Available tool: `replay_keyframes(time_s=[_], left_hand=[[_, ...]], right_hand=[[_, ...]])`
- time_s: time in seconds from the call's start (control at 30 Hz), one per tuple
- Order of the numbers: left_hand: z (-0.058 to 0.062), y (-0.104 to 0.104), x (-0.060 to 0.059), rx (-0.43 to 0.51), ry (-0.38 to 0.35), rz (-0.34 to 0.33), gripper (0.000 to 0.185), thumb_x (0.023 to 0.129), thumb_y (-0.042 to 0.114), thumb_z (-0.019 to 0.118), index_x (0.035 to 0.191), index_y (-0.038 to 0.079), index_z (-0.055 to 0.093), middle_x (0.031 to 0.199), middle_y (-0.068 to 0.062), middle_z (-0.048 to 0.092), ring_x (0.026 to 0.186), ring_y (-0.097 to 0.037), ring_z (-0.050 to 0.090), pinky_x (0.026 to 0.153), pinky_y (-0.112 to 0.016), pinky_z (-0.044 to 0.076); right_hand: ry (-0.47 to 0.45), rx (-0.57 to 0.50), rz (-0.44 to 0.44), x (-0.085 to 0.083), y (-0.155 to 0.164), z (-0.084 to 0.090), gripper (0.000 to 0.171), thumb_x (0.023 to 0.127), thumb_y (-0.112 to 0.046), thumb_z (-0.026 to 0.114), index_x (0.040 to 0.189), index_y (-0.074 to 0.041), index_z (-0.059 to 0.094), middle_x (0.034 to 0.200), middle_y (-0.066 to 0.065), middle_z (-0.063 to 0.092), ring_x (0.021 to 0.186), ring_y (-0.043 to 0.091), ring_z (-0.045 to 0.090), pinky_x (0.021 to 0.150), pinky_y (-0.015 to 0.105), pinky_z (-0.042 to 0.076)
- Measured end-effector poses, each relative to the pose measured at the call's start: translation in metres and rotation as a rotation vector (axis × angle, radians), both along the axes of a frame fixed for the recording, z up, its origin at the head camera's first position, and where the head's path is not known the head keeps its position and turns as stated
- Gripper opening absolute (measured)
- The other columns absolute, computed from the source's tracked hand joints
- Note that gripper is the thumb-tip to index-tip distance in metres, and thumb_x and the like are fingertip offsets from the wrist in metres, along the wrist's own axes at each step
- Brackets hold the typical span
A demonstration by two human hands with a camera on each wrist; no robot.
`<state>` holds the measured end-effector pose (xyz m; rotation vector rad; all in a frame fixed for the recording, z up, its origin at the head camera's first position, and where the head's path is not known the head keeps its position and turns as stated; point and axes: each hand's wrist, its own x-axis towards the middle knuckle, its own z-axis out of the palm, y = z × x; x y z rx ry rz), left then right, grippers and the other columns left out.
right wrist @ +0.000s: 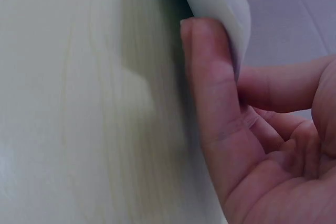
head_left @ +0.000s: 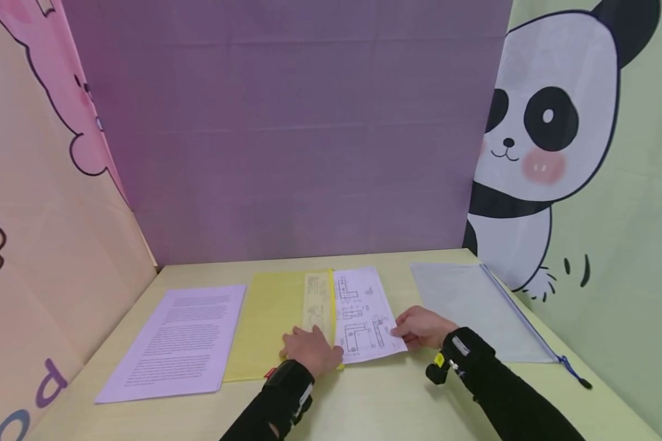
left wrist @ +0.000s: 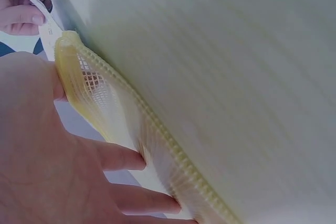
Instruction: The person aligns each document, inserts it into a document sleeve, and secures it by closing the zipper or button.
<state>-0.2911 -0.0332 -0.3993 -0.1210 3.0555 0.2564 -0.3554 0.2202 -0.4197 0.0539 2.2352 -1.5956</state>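
Observation:
A yellow mesh zipper pouch (head_left: 270, 318) lies flat in the middle of the table. My left hand (head_left: 312, 351) rests on its near right part, fingers spread; the fingertips (left wrist: 134, 160) touch the mesh and the thumb is at the pouch's right edge. A white sheet with technical drawings (head_left: 364, 318) lies at that edge, the rest of its left side not visible. With thumb and index finger, my right hand (head_left: 423, 327) pinches the sheet's near right corner. Seen from the right wrist, the paper (right wrist: 231, 9) curves up off the table between those fingers.
On the left lies a printed text sheet (head_left: 182, 343). A clear whitish zipper pouch (head_left: 469, 312) with a blue zipper and pull cord (head_left: 574, 370) lies on the right. A purple backdrop (head_left: 298, 135) stands behind the table (head_left: 386, 398), with printed walls at both sides.

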Motion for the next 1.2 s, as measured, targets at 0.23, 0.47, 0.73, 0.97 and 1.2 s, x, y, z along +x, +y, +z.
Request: replay_keyframes(time_s=[0.23,0.47,0.73,0.97,1.2], left_hand=[[0.000,0.000,0.001,0.019,0.000,0.001,0.073,0.089,0.057,0.062,0.141,0.006,0.058,0.131,-0.035,0.052,0.115,-0.052,0.051,0.082,-0.064,0.052],[0.001,0.000,0.000,0.013,-0.003,0.006,0.073,0.089,0.058,0.061,0.141,0.006,0.058,0.128,-0.034,0.054,0.113,-0.051,0.051,0.082,-0.063,0.052],[-0.001,0.002,0.000,0.031,0.002,0.013,0.072,0.088,0.057,0.063,0.139,0.006,0.060,0.128,-0.034,0.054,0.113,-0.051,0.051,0.083,-0.064,0.051],[-0.001,0.002,0.000,0.040,0.000,0.022,0.072,0.087,0.057,0.064,0.139,0.007,0.060,0.129,-0.034,0.053,0.113,-0.051,0.051,0.084,-0.063,0.051],[0.001,-0.001,0.001,0.081,-0.019,0.016,0.071,0.089,0.056,0.063,0.140,0.006,0.059,0.131,-0.034,0.052,0.113,-0.050,0.050,0.083,-0.062,0.051]], right_hand=[[0.043,0.004,0.036,0.000,-0.005,-0.001,0.010,0.091,0.003,0.069,0.099,0.008,0.066,0.091,0.013,0.073,0.078,0.023,0.071,0.063,0.030,0.057],[0.053,0.023,0.041,0.002,-0.018,0.001,0.010,0.091,0.003,0.069,0.100,0.008,0.070,0.091,0.012,0.073,0.078,0.024,0.070,0.065,0.031,0.058],[0.068,0.052,0.047,0.005,-0.031,0.000,0.010,0.091,0.004,0.068,0.100,0.009,0.069,0.090,0.013,0.074,0.078,0.025,0.071,0.064,0.032,0.058],[0.078,0.040,0.040,0.005,-0.039,-0.002,0.008,0.091,0.006,0.067,0.098,0.009,0.066,0.090,0.014,0.074,0.080,0.027,0.072,0.066,0.035,0.060],[0.024,0.026,0.051,0.001,-0.034,-0.001,0.010,0.093,0.000,0.067,0.099,0.007,0.069,0.089,0.015,0.075,0.075,0.023,0.072,0.060,0.030,0.057]])
